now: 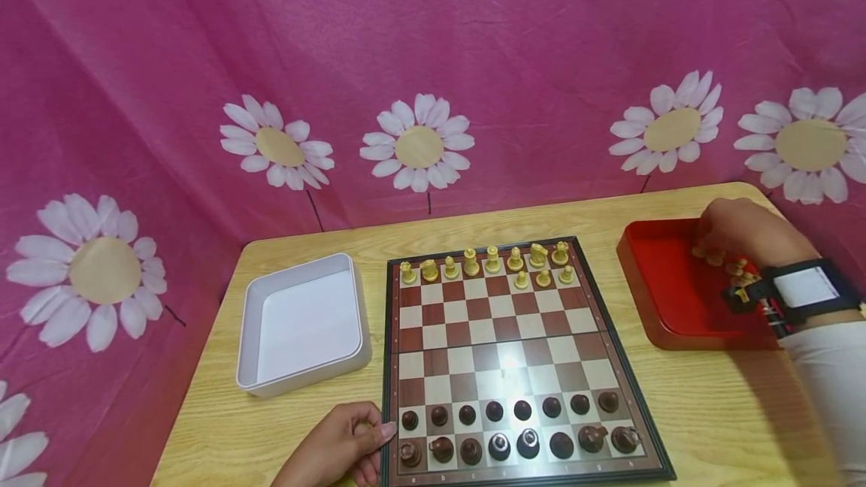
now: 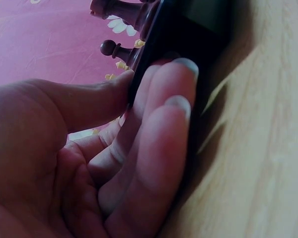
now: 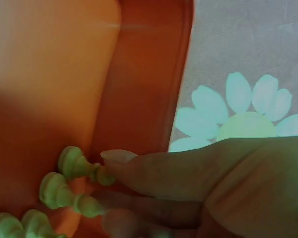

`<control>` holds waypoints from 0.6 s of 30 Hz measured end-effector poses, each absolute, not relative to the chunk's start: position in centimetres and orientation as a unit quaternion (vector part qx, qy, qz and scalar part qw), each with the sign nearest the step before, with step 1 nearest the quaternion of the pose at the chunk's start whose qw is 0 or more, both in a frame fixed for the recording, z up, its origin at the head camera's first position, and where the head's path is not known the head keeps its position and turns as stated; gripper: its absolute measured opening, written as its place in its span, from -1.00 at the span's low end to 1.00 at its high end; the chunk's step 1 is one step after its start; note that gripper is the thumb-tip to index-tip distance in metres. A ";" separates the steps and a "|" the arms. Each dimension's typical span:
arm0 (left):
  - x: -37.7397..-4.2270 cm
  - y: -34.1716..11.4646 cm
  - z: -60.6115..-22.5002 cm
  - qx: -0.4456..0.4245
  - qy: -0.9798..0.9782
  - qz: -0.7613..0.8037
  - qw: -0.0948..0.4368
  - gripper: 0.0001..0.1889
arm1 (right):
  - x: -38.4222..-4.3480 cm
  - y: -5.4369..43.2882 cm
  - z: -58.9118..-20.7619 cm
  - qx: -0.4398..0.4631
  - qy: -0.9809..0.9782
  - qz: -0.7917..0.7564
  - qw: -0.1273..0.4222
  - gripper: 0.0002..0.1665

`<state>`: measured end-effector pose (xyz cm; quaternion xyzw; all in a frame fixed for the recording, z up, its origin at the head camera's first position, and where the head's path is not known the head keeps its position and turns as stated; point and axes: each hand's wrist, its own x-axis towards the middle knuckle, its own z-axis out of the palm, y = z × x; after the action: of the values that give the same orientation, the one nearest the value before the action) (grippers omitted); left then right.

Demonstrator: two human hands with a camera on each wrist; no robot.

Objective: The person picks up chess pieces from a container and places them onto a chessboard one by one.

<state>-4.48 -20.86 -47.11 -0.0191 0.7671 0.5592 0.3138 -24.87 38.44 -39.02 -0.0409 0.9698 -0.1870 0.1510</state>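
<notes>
My left hand [image 1: 341, 446] grips the near left edge of the chessboard [image 1: 387, 367], thumb on top and fingers curled under the rim, as the left wrist view shows. Inside the red tray [image 1: 676, 340] at the right, my right hand [image 1: 751, 228] reaches down among cream chess pieces. In the right wrist view its thumb and fingers pinch the head of a cream pawn [image 3: 72, 161]. Another cream pawn [image 3: 54, 191] lies right by the fingertips. Dark pieces [image 1: 498, 446] fill the board's two near rows. Cream pieces [image 1: 470, 262] line the far row, with three pawns [image 1: 543, 278] in front at the right.
A white tray [image 1: 365, 344] stands left of the board on the wooden table [image 1: 203, 427]. Behind the table hangs a pink cloth [image 1: 528, 96] with large daisies. The red tray's walls surround my right hand's fingers.
</notes>
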 end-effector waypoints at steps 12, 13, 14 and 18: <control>-4.5 -20.9 -47.1 -0.020 0.762 0.563 0.318 -0.72 | -25.4 38.7 -40.3 -0.061 0.976 -0.166 0.130 -0.76; -4.5 -20.9 -47.1 -0.021 0.763 0.562 0.318 -0.72 | -25.4 38.6 -40.3 -0.059 0.976 -0.167 0.130 -0.76; -4.5 -20.9 -47.1 -0.022 0.764 0.561 0.318 -0.72 | -25.4 38.6 -40.3 -0.058 0.975 -0.169 0.132 -0.76; -4.5 -20.9 -47.0 -0.024 0.767 0.557 0.318 -0.71 | -25.3 38.5 -40.2 -0.053 0.976 -0.169 0.130 -0.74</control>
<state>-4.51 -20.88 -47.03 -0.0244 0.7668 0.5572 0.3178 -25.29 38.45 -40.23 -0.0531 0.9755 -0.1688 0.1303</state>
